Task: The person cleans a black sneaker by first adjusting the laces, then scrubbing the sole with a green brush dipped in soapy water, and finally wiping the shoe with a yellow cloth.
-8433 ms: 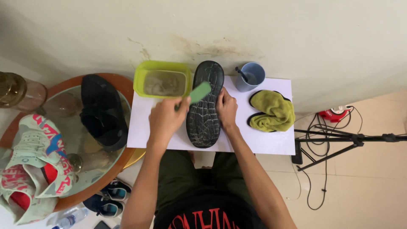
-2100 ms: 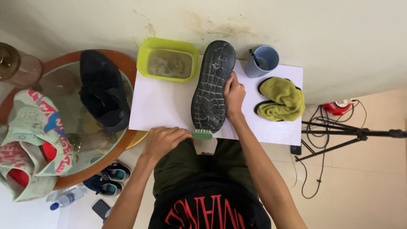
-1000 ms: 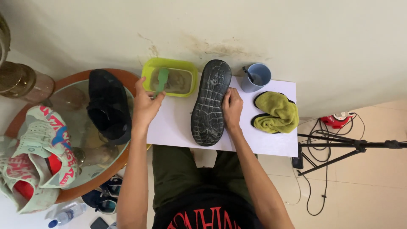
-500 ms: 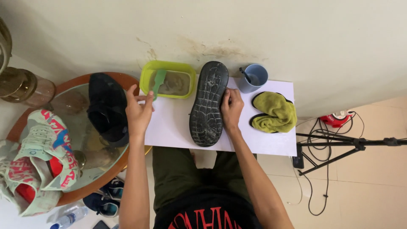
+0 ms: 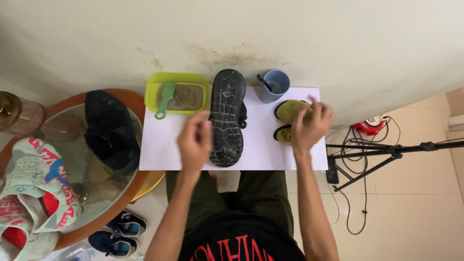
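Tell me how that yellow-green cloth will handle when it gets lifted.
The yellow-green cloth lies bunched in soft folds under the right hand, so it will probably droop limply. It looks light, and unlikely to roll or slip.

Stained cream wall (image 5: 290, 34), beige tile floor (image 5: 415, 208), round glass table (image 5: 72, 159) w/ wood rim.

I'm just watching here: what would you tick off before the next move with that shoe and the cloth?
1. Shoe lies sole up on the white sheet: ok.
2. Green brush is put down, resting in the green tub: ok.
3. Right hand is on the yellow-green cloth: ok; whether it grips the cloth: cannot tell.
4. Left hand is empty, beside the shoe: ok; touching it: cannot tell.
5. Blue cup stands upright, clear of both hands: ok.
6. Sole is clean enough to wipe: cannot tell.
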